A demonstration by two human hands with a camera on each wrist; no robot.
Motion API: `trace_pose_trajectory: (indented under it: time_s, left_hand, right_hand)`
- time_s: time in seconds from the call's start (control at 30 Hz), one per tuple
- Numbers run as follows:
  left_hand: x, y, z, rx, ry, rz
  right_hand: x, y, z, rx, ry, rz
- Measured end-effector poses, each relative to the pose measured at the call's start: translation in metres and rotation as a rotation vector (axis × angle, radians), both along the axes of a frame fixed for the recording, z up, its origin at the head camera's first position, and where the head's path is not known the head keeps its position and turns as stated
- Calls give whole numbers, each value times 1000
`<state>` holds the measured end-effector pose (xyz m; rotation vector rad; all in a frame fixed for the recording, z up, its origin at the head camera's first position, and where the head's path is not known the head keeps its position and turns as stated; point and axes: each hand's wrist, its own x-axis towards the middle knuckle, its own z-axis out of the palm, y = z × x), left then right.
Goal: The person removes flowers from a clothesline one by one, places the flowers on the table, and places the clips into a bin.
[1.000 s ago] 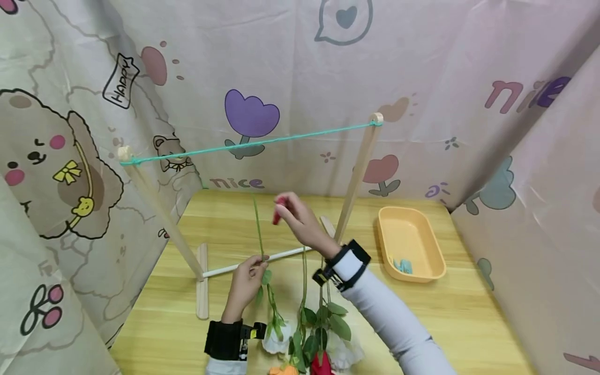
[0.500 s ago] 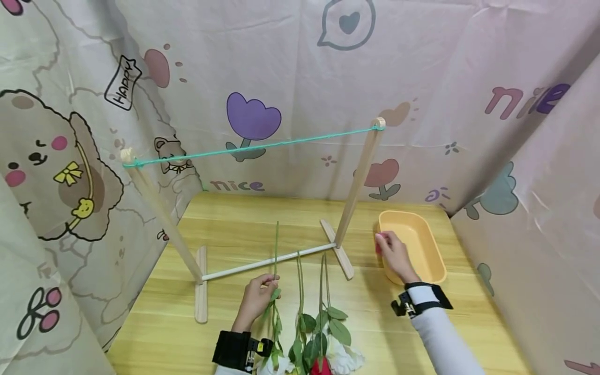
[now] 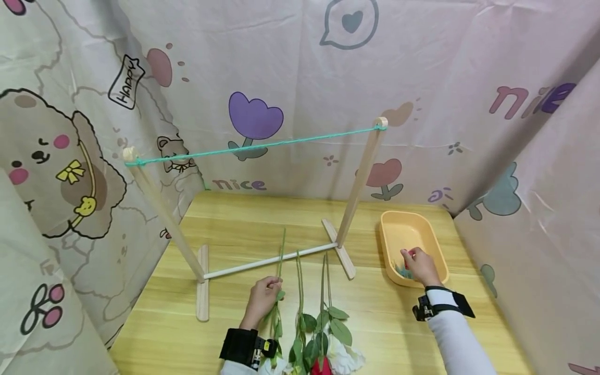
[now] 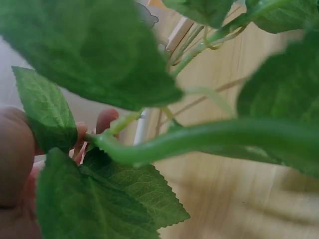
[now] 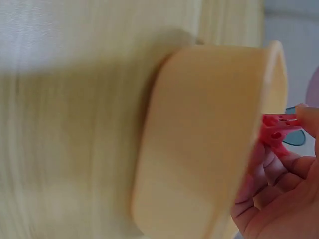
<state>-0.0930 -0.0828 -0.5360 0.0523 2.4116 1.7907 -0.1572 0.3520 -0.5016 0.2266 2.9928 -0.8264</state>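
My left hand (image 3: 261,298) pinches the green stem (image 3: 282,252) of an artificial flower, whose white bloom (image 3: 275,366) lies toward me at the lower frame edge. Serrated green leaves (image 4: 89,196) crowd the left wrist view and partly cover the fingers. Over the yellow plastic tray (image 3: 387,237), my right hand (image 3: 423,268) holds a pinkish-red clothespin (image 5: 277,130) between thumb and fingers. Beneath that hand, small teal pieces (image 3: 402,271) lie in the tray, partly hidden. Just right of the left hand, several more stems (image 3: 300,281) lie on the table.
A wooden stand with a left post (image 3: 166,216), a right post (image 3: 358,190) and a white bottom rod (image 3: 267,262) rises mid-table. A turquoise cord (image 3: 262,147) runs between its tops. A red rose (image 3: 321,366) and another white flower (image 3: 346,357) lie near the front.
My right hand has carried the clothespin from beside the left hand rightward to the tray. The left hand has drawn the stem slightly toward me and right.
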Motion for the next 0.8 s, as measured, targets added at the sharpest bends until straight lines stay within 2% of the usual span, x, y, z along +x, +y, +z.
trace_pose_trajectory:
  time_s: [0.27, 0.43, 0.6, 0.8]
  left_hand:
    - [2, 2, -7, -142, 35, 13]
    - [4, 1, -6, -139, 21, -1]
    - [4, -2, -5, -122, -29, -35]
    - [4, -4, -2, -157, -54, -75]
  right_hand:
    - [7, -3, -17, 81, -108, 13]
    - [7, -4, -20, 106, -128, 15]
    - [7, -5, -19, 110, -166, 26]
    - [5, -6, -19, 118, -178, 35]
